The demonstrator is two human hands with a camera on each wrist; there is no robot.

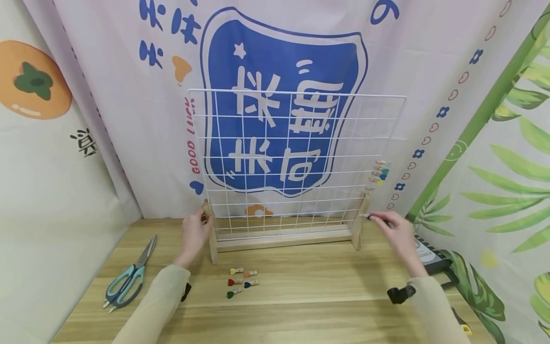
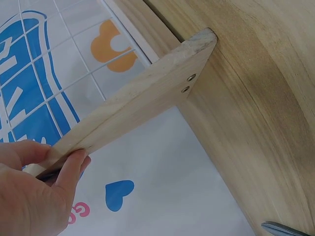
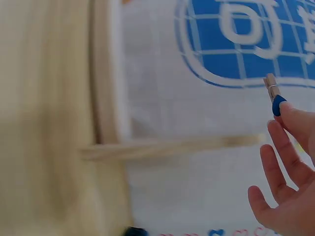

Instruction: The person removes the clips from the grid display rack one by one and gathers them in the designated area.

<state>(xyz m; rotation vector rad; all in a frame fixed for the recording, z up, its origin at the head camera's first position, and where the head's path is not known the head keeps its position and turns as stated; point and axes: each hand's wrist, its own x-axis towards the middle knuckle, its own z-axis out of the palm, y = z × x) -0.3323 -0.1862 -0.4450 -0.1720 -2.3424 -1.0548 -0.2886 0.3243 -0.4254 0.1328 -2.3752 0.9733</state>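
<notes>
A white wire grid (image 1: 296, 96) stands upright in a wooden stand. My left hand (image 1: 195, 234) grips the top of the stand's left post (image 2: 133, 98), thumb and fingers on either side of the wood. Between thumb and forefinger my right hand (image 1: 397, 234) pinches a small wooden clothespin (image 3: 273, 91) with a blue heart, its other fingers spread. That clothespin is by the stand's right post (image 1: 362, 215). Several clothespins (image 1: 380, 174) with coloured decorations are clipped in a column on the grid's right edge. More heart clothespins (image 1: 235, 282), yellow, orange, red, blue and green, lie on the table in front.
Scissors (image 1: 129, 282) with blue and grey handles lie at the left of the table (image 1: 301, 315). At the right are a dark-edged object (image 1: 429, 258) and a black and yellow tool (image 1: 464, 326). A printed curtain (image 1: 159, 143) hangs close behind the grid.
</notes>
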